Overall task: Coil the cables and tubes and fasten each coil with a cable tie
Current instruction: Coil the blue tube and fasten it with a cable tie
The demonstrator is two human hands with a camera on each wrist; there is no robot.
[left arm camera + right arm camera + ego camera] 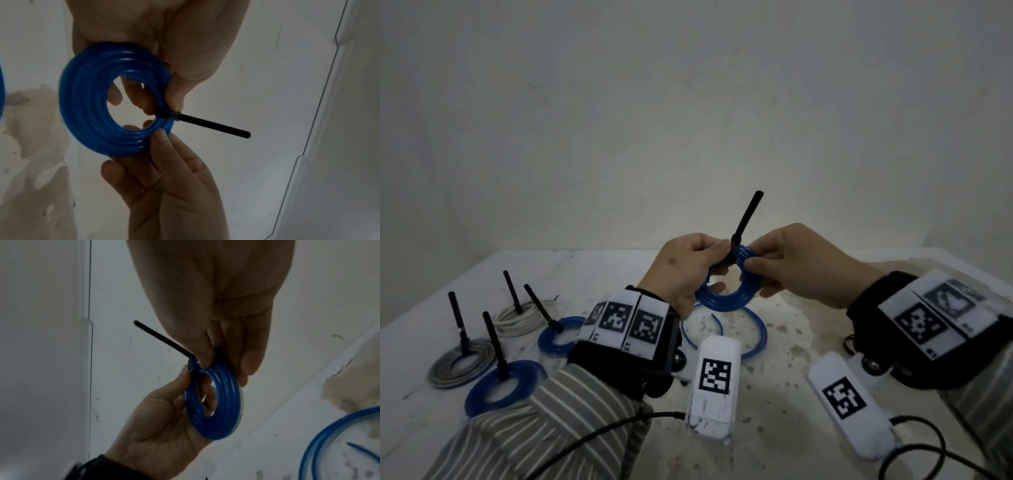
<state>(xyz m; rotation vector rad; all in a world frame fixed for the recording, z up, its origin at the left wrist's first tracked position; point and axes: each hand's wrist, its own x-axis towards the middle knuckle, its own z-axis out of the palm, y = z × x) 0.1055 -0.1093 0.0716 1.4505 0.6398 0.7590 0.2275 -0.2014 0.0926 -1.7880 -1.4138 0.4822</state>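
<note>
A blue tube coil (724, 294) is held up above the table between both hands. A black cable tie (745, 219) is wrapped round its top, and the tie's free tail points up and away. My left hand (717, 257) pinches the coil at the tie's head, thumb on top, with fingers through the hole. My right hand (756, 256) pinches the coil's rim just right of the tie. In the left wrist view the coil (90, 113) shows several flat turns, with the tie (211, 125) sticking out to the right. The right wrist view shows the coil (224, 418) edge-on.
Several tied coils lie at the left of the white table (808, 342): a grey one (462, 365), two blue ones (501, 389) (553, 337) and a white one (524, 318). A loose blue tube (755, 329) lies in open loops under my hands. A pale wall stands behind.
</note>
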